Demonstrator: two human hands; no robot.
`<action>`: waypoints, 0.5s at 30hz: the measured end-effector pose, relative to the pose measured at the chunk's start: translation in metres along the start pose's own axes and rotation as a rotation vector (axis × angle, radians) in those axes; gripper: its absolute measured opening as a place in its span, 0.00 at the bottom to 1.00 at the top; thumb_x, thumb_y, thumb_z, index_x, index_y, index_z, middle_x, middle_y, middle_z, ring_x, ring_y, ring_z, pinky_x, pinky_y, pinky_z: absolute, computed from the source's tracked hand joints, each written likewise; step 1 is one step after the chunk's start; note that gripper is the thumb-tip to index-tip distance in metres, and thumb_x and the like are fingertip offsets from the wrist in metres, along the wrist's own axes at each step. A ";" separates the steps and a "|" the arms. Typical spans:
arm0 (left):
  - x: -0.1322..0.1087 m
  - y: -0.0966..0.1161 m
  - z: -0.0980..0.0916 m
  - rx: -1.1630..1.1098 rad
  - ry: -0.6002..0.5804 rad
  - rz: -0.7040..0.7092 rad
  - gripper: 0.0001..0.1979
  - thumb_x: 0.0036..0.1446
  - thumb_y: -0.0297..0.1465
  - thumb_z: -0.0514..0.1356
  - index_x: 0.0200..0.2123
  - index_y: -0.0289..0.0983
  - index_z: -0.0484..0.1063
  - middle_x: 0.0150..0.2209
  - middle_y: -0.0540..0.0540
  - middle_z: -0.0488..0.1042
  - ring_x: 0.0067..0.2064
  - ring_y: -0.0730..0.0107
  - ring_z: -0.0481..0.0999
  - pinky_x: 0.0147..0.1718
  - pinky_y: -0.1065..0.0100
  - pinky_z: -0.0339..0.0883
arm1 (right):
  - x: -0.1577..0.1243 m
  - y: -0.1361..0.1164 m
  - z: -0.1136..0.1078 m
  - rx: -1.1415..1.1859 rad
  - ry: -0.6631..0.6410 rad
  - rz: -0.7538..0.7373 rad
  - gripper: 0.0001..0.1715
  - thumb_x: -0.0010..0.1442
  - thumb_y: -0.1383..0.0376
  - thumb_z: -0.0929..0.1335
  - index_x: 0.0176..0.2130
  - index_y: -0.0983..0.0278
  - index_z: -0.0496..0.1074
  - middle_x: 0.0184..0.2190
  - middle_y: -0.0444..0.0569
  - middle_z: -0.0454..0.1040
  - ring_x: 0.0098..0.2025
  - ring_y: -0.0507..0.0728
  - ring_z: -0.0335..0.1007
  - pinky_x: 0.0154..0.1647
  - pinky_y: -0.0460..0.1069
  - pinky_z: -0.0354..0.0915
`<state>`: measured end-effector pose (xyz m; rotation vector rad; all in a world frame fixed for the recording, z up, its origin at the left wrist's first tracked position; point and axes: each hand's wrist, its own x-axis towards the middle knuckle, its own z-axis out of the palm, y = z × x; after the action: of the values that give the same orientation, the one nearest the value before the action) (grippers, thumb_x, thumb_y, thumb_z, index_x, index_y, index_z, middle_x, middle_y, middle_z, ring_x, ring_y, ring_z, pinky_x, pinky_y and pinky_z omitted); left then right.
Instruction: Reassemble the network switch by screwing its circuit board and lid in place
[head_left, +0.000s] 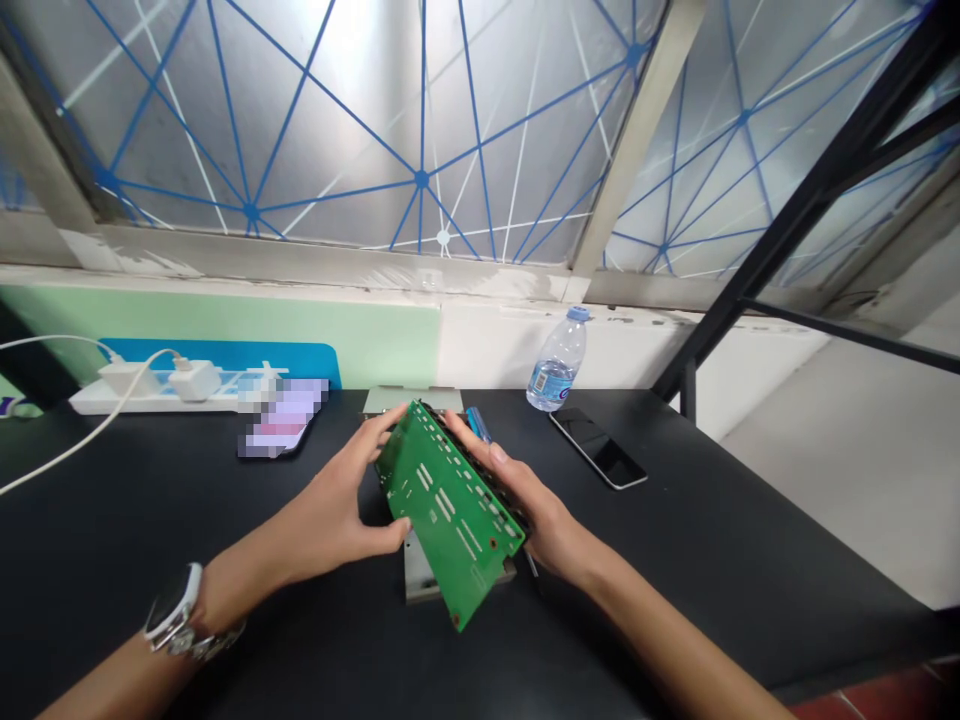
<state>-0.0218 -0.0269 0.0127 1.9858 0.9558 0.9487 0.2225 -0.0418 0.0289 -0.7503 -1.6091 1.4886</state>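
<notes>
As far as can be seen, black all the way across on the bench (112, 540), with a wall on the far side. Held up over the middle of it and tilted, a green circuit board (442, 510). Slanted along its long axis from far left to near right, and so set lengthwise between the hands rather than squarely across. Turned with the flat green face to the left and near side, and with a dark row of parts along the right-hand long edge. Directly below, a silver metal piece (416, 578) (touching or apart, impossible to tell from here).

Equally near to both hands, since in contact with both. Gripped from the left by the left hand (349, 495), with thumb on the left-hand long edge, fingers up by the far-left end, and a fairly wide spread between. Held from the right by the right hand (536, 495), with fingers laid along the right-hand long edge and thumb out of sight. Free of fingers at the near corner.

Farther right, a water bottle (556, 365), then a dark-screened phone (600, 448) just beside. Beyond the right hand, a small blue object (478, 424), partly hidden.
</notes>
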 end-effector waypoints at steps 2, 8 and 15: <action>0.002 -0.001 -0.003 0.099 0.040 0.070 0.48 0.51 0.29 0.68 0.71 0.46 0.47 0.69 0.40 0.54 0.67 0.42 0.57 0.67 0.45 0.49 | 0.000 0.000 0.001 0.025 0.030 0.050 0.33 0.66 0.51 0.66 0.67 0.52 0.59 0.70 0.45 0.55 0.70 0.63 0.52 0.69 0.64 0.50; 0.004 -0.006 -0.011 0.274 0.106 0.139 0.47 0.52 0.30 0.67 0.71 0.44 0.47 0.70 0.41 0.51 0.69 0.43 0.53 0.68 0.48 0.46 | 0.005 0.004 0.000 0.232 0.037 0.193 0.39 0.57 0.62 0.75 0.65 0.59 0.63 0.47 0.50 0.80 0.43 0.58 0.79 0.52 0.58 0.71; 0.010 -0.015 -0.021 0.260 0.275 -0.057 0.46 0.45 0.40 0.73 0.65 0.41 0.58 0.62 0.38 0.67 0.62 0.46 0.66 0.62 0.51 0.58 | 0.006 -0.002 -0.006 0.253 0.063 0.208 0.29 0.54 0.63 0.76 0.54 0.63 0.70 0.37 0.49 0.80 0.35 0.56 0.77 0.40 0.51 0.72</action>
<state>-0.0397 -0.0060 0.0129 2.0601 1.3397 1.1329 0.2245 -0.0340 0.0313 -0.8291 -1.2957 1.7594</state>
